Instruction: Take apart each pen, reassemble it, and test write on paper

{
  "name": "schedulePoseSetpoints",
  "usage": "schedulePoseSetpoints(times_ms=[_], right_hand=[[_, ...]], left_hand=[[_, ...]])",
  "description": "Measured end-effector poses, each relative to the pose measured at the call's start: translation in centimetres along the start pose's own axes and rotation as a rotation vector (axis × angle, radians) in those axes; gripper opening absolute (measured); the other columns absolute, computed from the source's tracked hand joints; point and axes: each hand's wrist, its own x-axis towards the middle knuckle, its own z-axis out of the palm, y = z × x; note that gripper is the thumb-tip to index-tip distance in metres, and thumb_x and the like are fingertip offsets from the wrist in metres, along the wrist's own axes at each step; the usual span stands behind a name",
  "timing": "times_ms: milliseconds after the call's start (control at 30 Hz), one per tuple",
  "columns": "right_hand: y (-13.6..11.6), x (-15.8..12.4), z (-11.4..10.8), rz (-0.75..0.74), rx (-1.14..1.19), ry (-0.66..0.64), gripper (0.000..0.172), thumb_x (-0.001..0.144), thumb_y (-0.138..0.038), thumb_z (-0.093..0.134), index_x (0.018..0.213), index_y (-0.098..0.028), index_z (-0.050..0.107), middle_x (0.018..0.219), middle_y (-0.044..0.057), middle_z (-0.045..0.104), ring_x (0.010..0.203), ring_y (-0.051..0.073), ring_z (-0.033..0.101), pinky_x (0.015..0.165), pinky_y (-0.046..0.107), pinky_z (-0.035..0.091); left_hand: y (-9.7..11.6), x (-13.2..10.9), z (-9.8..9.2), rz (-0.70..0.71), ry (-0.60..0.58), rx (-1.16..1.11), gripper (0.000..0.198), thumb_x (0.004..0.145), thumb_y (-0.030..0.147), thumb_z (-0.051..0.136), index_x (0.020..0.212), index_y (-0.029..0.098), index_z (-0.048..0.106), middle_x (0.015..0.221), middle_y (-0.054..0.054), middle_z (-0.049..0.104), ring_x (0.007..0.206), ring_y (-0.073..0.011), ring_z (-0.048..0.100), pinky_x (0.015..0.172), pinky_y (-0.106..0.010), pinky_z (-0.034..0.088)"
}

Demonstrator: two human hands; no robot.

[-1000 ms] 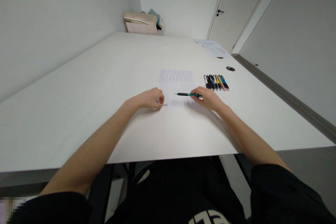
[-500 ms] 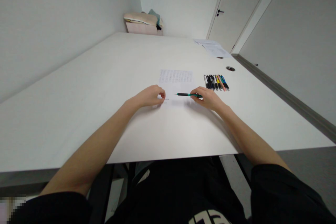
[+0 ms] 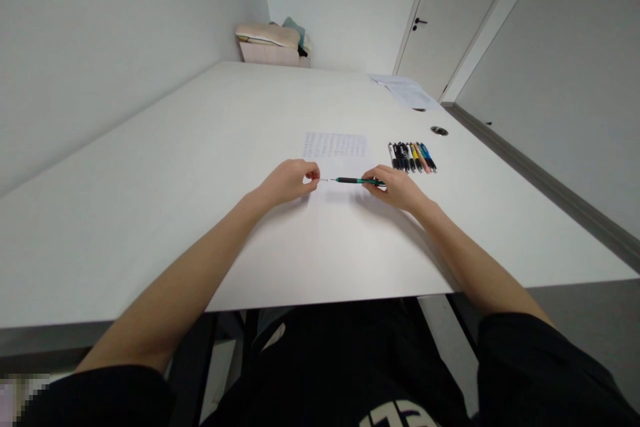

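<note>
My left hand pinches a short, thin, whitish rod between thumb and fingertips. It is too small to tell its kind. My right hand is closed around a green pen with a dark grip, held level with its slender point facing left. Only a small gap separates that point from the rod's end, and the two lie nearly in line. Below both hands is a white sheet of paper with rows of handwriting or print on its far part.
Several pens lie side by side just beyond my right hand. Other papers rest at the table's far right, near round metal grommets. A box with folded cloth stands past the far edge of the white table.
My left hand has shifted slightly right and up, bringing the thin rod closer to the pen's point and into line with it. My right hand with the green pen has stayed nearly still.
</note>
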Motion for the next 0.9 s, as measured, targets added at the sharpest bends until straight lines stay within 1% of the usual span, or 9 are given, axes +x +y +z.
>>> schedulePoseSetpoints(times_ms=[333, 533, 900], right_hand=[[-0.17, 0.09, 0.06, -0.009, 0.003, 0.006, 0.015, 0.086, -0.026, 0.047, 0.092, -0.018, 0.058, 0.085, 0.006, 0.063, 0.07, 0.013, 0.058, 0.066, 0.026, 0.045], [-0.29, 0.11, -0.02, -0.006, -0.004, -0.001, 0.015, 0.086, -0.026, 0.047, 0.092, -0.017, 0.058, 0.085, 0.006, 0.063, 0.07, 0.013, 0.058, 0.065, 0.025, 0.045], [-0.18, 0.05, -0.03, 0.01, 0.003, -0.01, 0.016, 0.086, -0.028, 0.046, 0.092, -0.018, 0.058, 0.086, 0.006, 0.062, 0.07, 0.013, 0.057, 0.066, 0.026, 0.045]], left_hand=[[0.19, -0.04, 0.07, 0.061, 0.063, -0.03, 0.01, 0.074, 0.022, 0.051, 0.075, 0.016, 0.059, 0.073, -0.002, 0.063, 0.068, -0.0141, 0.057, 0.065, -0.026, 0.041], [0.28, -0.1, 0.19, 0.085, 0.074, -0.034, 0.009, 0.074, 0.02, 0.05, 0.075, 0.016, 0.058, 0.073, -0.002, 0.062, 0.069, -0.0143, 0.056, 0.065, -0.026, 0.041], [0.24, -0.06, -0.02, 0.071, 0.079, -0.024, 0.009, 0.073, 0.02, 0.05, 0.073, 0.016, 0.057, 0.072, -0.003, 0.062, 0.068, -0.0144, 0.055, 0.065, -0.026, 0.041]])
